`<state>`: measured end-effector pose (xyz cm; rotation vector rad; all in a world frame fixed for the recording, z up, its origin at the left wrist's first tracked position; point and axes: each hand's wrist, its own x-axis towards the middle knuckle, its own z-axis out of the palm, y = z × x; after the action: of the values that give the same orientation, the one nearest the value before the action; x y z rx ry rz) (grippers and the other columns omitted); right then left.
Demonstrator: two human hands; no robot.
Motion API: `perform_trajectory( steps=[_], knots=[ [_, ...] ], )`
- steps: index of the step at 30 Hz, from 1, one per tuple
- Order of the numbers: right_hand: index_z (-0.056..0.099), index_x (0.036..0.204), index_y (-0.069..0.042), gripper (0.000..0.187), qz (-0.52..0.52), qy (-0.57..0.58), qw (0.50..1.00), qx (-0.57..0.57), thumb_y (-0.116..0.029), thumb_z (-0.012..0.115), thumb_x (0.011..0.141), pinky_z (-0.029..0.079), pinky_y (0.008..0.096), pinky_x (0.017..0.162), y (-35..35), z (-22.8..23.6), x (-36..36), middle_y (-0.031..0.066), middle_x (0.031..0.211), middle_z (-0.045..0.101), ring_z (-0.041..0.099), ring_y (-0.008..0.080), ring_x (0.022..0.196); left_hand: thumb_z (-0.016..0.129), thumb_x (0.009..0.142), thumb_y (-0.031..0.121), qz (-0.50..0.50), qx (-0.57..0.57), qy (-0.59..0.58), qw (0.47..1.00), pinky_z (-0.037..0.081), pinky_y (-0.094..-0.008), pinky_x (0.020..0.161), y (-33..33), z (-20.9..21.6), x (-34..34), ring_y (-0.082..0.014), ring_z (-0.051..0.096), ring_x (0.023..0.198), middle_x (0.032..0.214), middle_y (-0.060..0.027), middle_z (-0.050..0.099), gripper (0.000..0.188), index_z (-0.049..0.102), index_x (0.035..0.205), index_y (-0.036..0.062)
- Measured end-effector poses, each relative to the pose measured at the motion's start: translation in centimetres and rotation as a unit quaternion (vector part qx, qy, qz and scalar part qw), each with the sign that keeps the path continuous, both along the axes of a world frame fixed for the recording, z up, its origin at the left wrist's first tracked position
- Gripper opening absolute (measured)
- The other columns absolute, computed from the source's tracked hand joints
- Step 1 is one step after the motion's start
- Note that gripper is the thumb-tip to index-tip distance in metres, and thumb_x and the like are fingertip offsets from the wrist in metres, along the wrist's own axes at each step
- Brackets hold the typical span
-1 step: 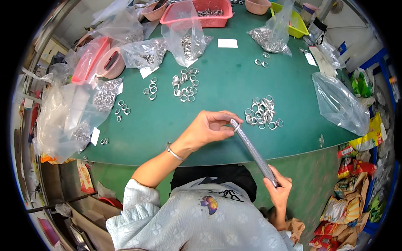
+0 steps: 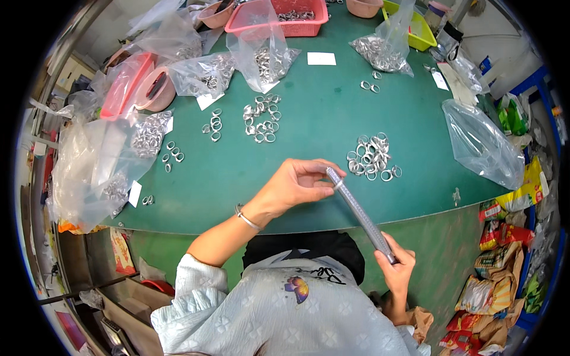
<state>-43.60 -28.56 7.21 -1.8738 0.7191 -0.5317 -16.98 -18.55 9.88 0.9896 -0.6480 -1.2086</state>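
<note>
A grey ring mandrel (image 2: 362, 217) with fine markings slants across the table's front edge, its tip up and to the left. My right hand (image 2: 396, 264) is closed around its lower end. Near the tip, a silver ring (image 2: 338, 185) encircles the mandrel. My left hand (image 2: 297, 183) is closed at this end, thumb and fingers pinching at the ring and tip; the exact finger contact is partly hidden. Just beyond, to the right of the tip, lies a pile of silver rings (image 2: 369, 156) on the green table (image 2: 297, 210).
Smaller ring groups (image 2: 261, 118) lie farther left. Clear bags of rings (image 2: 270, 65) and a pink basket (image 2: 306, 28) stand at the back, with a yellow-green basket (image 2: 423, 37) at the far right. An empty plastic bag (image 2: 481, 145) lies at right; colourful packages (image 2: 484, 291) fill the floor side.
The ring sits slightly lower on the mandrel, farther from its tip. Both hands keep nearly the same places, and the view has shifted slightly.
</note>
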Motion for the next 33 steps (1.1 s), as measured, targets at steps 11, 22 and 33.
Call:
perform_trajectory(
  steps=[11,22,33],
  knots=[
    [0.062,0.100,0.004,0.042,0.043,-0.056,0.990,-0.121,0.001,0.074,0.060,0.042,0.0240,0.049,-0.2,1.9,1.3,0.0120,0.065,0.061,0.055,0.0130,0.051,0.065,0.074,0.001,-0.012,0.032,-0.013,0.999,0.047,-0.0315,0.086,0.6,1.2,-3.8,-0.0204,0.058,0.095,0.099,-0.0105,0.059,0.021,0.061,0.094,-0.0046],
    [0.061,0.102,0.005,0.040,0.035,-0.033,0.999,0.015,0.001,0.072,0.064,0.044,0.0224,0.054,0.4,2.3,1.2,0.0141,0.073,0.064,0.058,0.0121,0.057,0.063,0.077,0.002,0.010,0.014,-0.018,1.000,0.045,-0.0339,0.089,0.7,0.4,-4.3,-0.0227,0.057,0.097,0.100,-0.0128,0.057,0.025,0.058,0.099,-0.0083],
    [0.061,0.099,0.007,0.042,0.057,-0.093,0.990,-0.087,-0.002,0.074,0.060,0.043,0.0258,0.051,0.0,0.5,1.5,0.0141,0.066,0.061,0.059,0.0186,0.053,0.064,0.074,-0.006,0.015,-0.058,-0.038,0.998,0.046,-0.0331,0.088,1.1,0.5,-4.8,-0.0215,0.056,0.099,0.103,-0.0119,0.055,0.027,0.058,0.101,-0.0064]
  ],
)
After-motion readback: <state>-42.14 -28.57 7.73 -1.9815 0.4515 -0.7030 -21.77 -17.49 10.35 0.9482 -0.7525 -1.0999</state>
